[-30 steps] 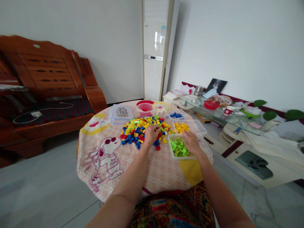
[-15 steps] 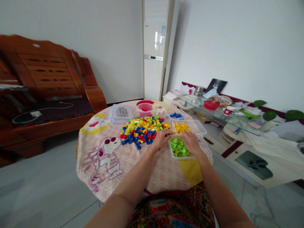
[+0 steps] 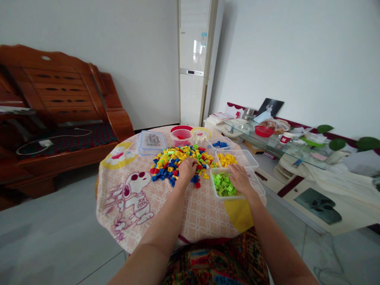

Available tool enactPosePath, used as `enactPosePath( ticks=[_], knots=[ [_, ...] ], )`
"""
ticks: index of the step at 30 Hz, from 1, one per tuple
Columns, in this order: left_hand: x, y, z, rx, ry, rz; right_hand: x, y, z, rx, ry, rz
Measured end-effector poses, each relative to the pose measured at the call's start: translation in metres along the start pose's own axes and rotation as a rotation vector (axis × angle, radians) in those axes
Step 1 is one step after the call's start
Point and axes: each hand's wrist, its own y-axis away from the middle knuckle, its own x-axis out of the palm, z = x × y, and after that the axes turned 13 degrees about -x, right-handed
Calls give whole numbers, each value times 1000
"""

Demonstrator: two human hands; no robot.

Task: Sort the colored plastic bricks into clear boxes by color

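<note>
Two hands over the bench (image 3: pixel 208 225). Left hand (image 3: pixel 187 169): grip curled in, fingers bunched at the mixed brick pile (image 3: pixel 166 163); can't tell if it has a brick. Right hand (image 3: pixel 240 179): grip loose, fingers extended over the green-brick tub (image 3: pixel 228 198), no brick visible in it. Pile sits left of tub, long axis left-right; bricks point every which way.

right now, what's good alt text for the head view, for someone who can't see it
A person's left hand is at a pile of mixed-colour toy bricks on a cloth-covered table, while the right hand lies over part of a clear box of green bricks. Boxed yellow bricks and blue bricks lie beyond, and a wooden bench stands at left.
</note>
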Motion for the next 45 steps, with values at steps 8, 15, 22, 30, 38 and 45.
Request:
enactPosePath(
  ticks=[8,15,22,30,38,45],
  knots=[
    [9,7,-7,41,-132,13,-1,0,1,-5,0,0],
    [9,9,-7,11,-101,17,-3,0,2,4,14,0],
    [0,8,-15,141,254,-42,0,1,0,-12,-2,-20],
    [18,20,-29,484,545,353,0,0,0,-10,11,-19],
    [4,4,-12,120,316,26,-2,0,2,-8,10,6],
    [8,4,-9,109,59,149,-3,0,2,-3,6,12]
  ],
)
